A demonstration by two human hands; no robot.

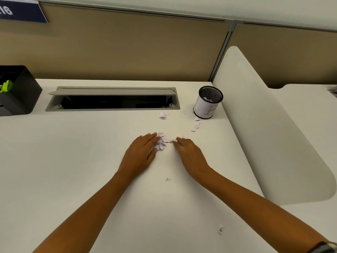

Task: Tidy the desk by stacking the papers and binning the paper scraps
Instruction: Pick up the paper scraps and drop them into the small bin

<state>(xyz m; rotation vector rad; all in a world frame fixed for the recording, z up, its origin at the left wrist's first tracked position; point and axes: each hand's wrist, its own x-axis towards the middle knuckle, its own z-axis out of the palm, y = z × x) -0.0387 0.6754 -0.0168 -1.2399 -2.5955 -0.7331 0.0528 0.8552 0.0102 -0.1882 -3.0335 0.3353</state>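
Note:
A small heap of white paper scraps (162,142) lies mid-desk between my two hands. My left hand (140,154) lies flat with straight fingers touching the heap's left side. My right hand (189,152) touches the heap from the right, its fingertips curled at the scraps; a grip is not plain. More scraps lie apart: a crumpled one (162,115) by the cable slot, several (196,126) near the bin, a tiny one (167,179) between my forearms, one (220,230) by my right forearm. The bin (207,105), a black mesh cup wrapped in white paper, stands at the back right.
A grey cable slot (113,98) with a raised lid is sunk into the white desk (73,161) at the back. A black organiser (18,90) stands at the far left. A white curved divider (264,134) borders the desk on the right.

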